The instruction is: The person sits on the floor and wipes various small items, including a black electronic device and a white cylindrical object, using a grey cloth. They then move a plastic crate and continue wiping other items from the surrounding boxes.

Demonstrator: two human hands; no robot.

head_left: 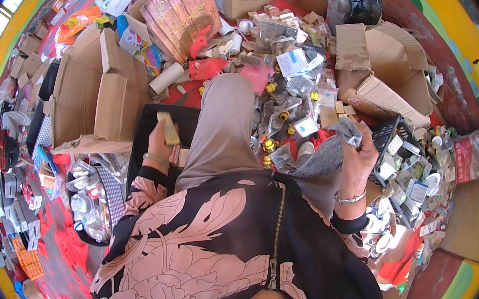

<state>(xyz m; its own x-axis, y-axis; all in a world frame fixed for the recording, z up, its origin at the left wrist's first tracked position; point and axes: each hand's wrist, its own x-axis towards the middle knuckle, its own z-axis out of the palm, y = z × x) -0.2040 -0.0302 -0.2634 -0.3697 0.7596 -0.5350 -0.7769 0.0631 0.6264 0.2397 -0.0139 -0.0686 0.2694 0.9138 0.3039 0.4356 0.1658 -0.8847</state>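
Box point(168, 129), small and yellowish, sits in the narrow grip of the left hand point(157, 145), left of the raised knee point(228, 97) and above a black tub point(149, 116). The right hand point(361, 149) pinches a grey cloth point(323, 157), which hangs right of the knee. The step in hand seems to be handling both; bringing cloth to box would call for a reach across the knee. Farther out come an open carton point(116, 107) at left, a mixed pile point(301, 86) of packs, and another carton point(381, 93) at right.
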